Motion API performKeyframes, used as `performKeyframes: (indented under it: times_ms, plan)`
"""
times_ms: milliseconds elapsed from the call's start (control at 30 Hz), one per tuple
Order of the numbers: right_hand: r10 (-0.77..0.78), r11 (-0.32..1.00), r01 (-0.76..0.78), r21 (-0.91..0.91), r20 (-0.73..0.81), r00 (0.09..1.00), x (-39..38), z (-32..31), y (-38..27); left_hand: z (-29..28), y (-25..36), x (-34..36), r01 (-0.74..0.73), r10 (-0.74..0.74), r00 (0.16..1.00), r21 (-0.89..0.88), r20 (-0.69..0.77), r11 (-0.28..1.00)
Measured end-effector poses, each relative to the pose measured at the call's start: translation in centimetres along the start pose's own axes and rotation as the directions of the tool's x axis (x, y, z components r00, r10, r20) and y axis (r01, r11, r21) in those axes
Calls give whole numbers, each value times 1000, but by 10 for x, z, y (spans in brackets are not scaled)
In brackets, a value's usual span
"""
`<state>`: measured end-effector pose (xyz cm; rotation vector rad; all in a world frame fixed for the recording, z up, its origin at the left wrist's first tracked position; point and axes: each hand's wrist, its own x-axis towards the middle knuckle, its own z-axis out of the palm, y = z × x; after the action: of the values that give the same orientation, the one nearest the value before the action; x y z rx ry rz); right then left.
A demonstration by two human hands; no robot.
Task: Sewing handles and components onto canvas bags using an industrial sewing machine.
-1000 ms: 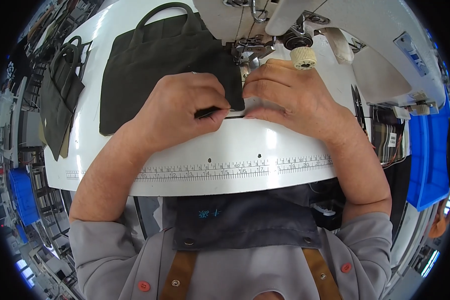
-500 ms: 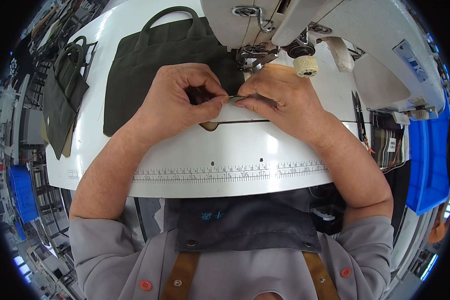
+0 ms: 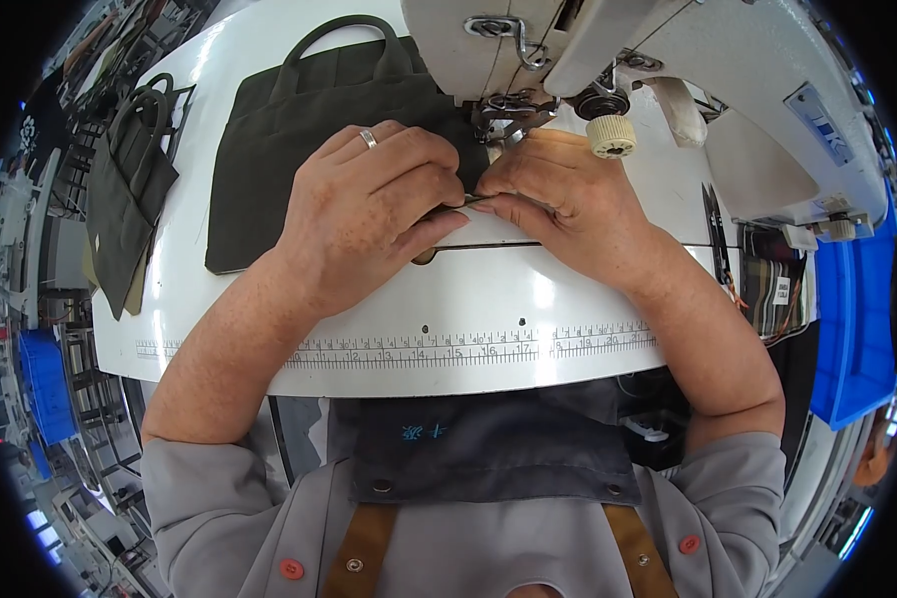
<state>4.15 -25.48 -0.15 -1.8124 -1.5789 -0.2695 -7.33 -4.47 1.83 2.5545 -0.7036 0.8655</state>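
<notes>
"Bag of flat, dark olive-green cloth (image 3: 319, 140), with a looped handle: where is it lying?"

"On the glossy white surface (image 3: 558, 279), left of the bulky white sewing machine (image 3: 757, 100), its handle toward the far edge. The bag's right side reaches toward the machine's shiny metal foot assembly (image 3: 513, 112), though the fingers hide part of that meeting place."

"And the hands?"

"The left hand (image 3: 374, 199), wearing a silver ring (image 3: 368, 139), curls over the bag's near right corner, seemingly grasping the cloth between fingers and thumb. The right hand (image 3: 568, 189) pinches the same narrow edge between thumb and forefinger, near the foot assembly."

"Which step would you call that?"

"Folding or lining up the edge, I'd judge. I can't tell whether the needle is down."

"What does the next move call for?"

"Probably a steady pinch from both hands, the edge even, fingertips clear of the metal."

"Anything by the surface's left edge?"

"A second, folded dark olive-green cloth bag (image 3: 125, 204), well apart from both hands. A printed ruler strip (image 3: 448, 351) runs along the near edge."
</notes>
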Motion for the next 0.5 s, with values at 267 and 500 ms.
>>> performKeyframes:
  times_ms: [267, 500]
  plan:
    - [30, 999, -31, 26, 31, 999, 0, -4, -6, -1, 4, -1, -8, 8, 1000, -2, -9, 1000]
    - [21, 999, -22, 33, 25, 999, 0, -3, -4, -2, 3, -1, 9, -8, 1000, 53, -14, 999]
